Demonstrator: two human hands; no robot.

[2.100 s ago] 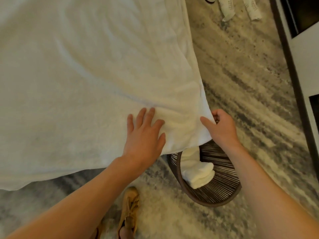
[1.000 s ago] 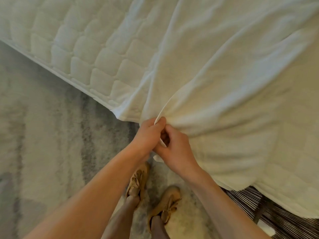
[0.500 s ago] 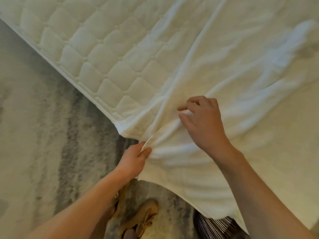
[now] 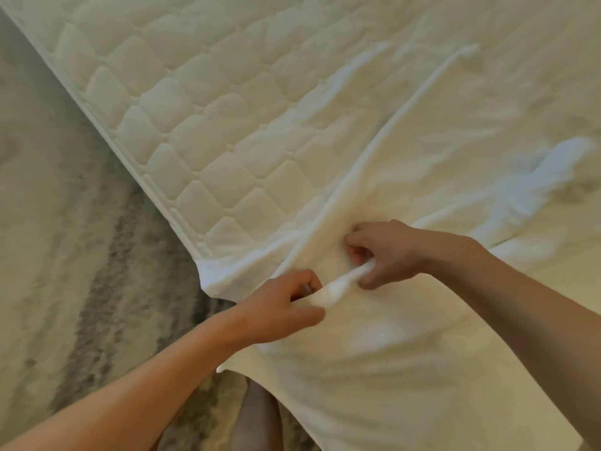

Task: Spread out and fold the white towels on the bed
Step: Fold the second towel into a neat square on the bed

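Where the white towel [image 4: 406,369] covers the near corner of the quilted mattress [image 4: 195,131], it lies loosely spread and creased, with its lower part hanging past the mattress edge toward the floor. One hemmed edge [image 4: 400,118] of the towel runs as a straight raised line diagonally across the mattress, from the upper right down to the hands. Between the two hands a short length of the towel is bunched into a narrow ridge [image 4: 341,283], raised off the surface. The left hand [image 4: 283,307] grips the lower end of this ridge with fingers and thumb curled round it; its forearm enters from the lower left. The right hand [image 4: 387,252] pinches the upper end of the same ridge between curled fingers and thumb; its forearm enters from the right edge. The hands are near each other but apart, joined only by the gathered fabric. Further folds [image 4: 533,183] of white fabric lie rumpled at the right. At the mattress corner [image 4: 211,281] a layer of white fabric shows beneath the towel; whether it belongs to a second towel cannot be told. Left of the mattress, a mottled grey-and-cream carpet [image 4: 65,255] covers the floor. One leg [image 4: 257,418] of the person shows at the bottom, just beside the hanging towel. Motion blur softens both hands.
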